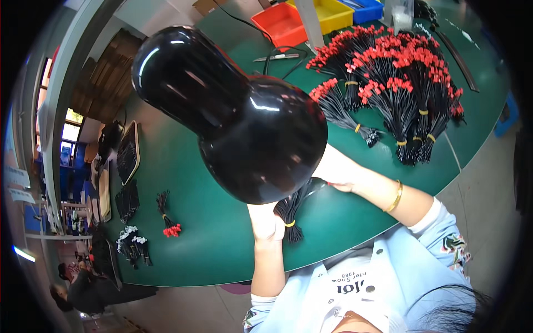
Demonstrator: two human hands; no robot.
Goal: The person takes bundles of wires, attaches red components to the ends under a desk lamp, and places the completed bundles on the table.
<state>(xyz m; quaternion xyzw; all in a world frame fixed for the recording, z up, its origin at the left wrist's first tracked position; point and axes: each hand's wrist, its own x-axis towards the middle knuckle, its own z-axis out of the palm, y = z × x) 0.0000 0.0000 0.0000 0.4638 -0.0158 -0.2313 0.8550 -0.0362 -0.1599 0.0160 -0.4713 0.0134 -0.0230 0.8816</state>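
A glossy black lamp-like body (264,139) with a bulbous end hangs over the green table (205,244) and hides most of my fingers. My left hand (267,223) shows below its rim, beside a bundle of black wires (292,221) tied with a yellow band. To the right of the rim is my right hand (336,168), next to a thin black lead with a small red spot. The fingers of both hands are largely covered, so their grip does not show.
Several red-tipped black wire bundles (408,83) are heaped at the far right. Red (280,25), yellow (331,12) and blue (366,11) bins stand behind. A small red-tipped bundle (165,215) and white-tipped bundles (132,244) lie left. Another person (83,286) is at lower left.
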